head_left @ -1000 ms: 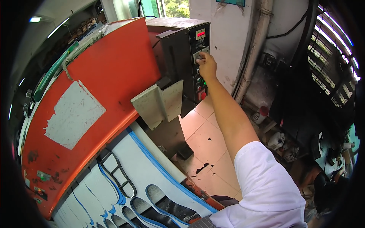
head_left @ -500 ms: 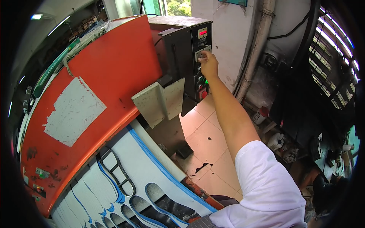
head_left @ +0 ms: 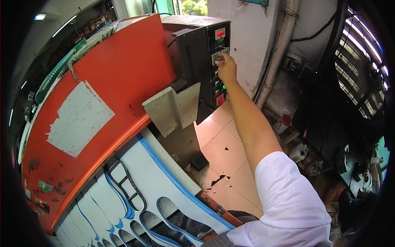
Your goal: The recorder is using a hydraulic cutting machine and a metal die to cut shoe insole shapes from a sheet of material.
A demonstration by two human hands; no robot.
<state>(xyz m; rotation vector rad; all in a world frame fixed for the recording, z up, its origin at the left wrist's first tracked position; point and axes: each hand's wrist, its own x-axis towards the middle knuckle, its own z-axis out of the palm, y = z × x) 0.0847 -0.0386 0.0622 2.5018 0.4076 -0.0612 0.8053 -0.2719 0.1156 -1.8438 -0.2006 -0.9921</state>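
Your right hand [head_left: 227, 69] reaches to the far end of the machine, its fingers partly curled, thumb and forefinger drawn together at the small pale square dial plate [head_left: 214, 58] on the upright black metal control box [head_left: 201, 74]; whether they grip a knob cannot be told, since the hand covers it. Your left hand is out of view, so its state cannot be told. The arm is extended, presumably because the box stands beyond the right end of the broad orange-red metal press beam [head_left: 131, 61]. The glowing red display [head_left: 220, 33] sits just above the dial plate, probably so that you can read it while your fingers rest below. At near left, the black sole-shaped metal cutting die [head_left: 124, 179] lies on the white, blue-edged layered sheet [head_left: 154, 166], apparently placed beside the sole-shaped openings to spare material.
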